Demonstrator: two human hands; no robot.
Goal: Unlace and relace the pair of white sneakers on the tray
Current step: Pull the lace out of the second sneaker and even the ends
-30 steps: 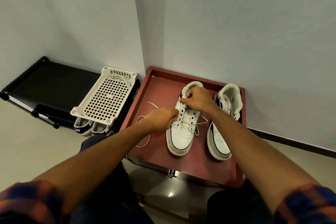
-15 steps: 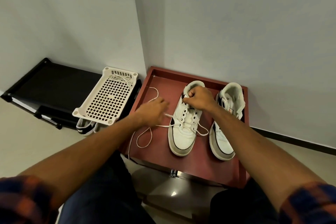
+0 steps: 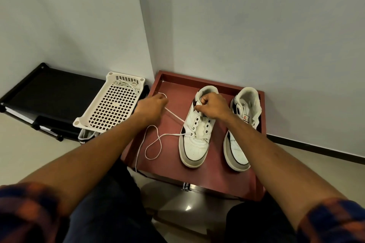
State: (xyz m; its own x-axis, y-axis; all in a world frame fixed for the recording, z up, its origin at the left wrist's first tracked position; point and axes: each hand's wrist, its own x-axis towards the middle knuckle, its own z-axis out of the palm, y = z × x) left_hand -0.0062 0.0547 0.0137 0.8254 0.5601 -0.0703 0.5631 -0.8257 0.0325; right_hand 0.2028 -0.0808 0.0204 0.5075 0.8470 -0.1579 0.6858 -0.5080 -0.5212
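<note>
Two white sneakers stand side by side on a dark red tray (image 3: 169,83). My right hand (image 3: 212,105) grips the tongue and collar of the left sneaker (image 3: 194,145), whose upper eyelets are bare. My left hand (image 3: 152,105) pinches its white lace (image 3: 156,144) and holds it out to the left over the tray. The lace runs from the lower eyelets, loops on the tray and hangs over the front left edge. The right sneaker (image 3: 240,122) has no lace in its visible eyelets.
A white perforated plastic basket (image 3: 110,108) with a loose lace in its far end lies on a black low rack (image 3: 49,92) to the left. Another shoe (image 3: 87,137) sits under the basket. Walls meet in a corner right behind the tray.
My left hand has moved left and away from the sneaker, drawing the lace out of more eyelets. My right hand has stayed on the tongue.
</note>
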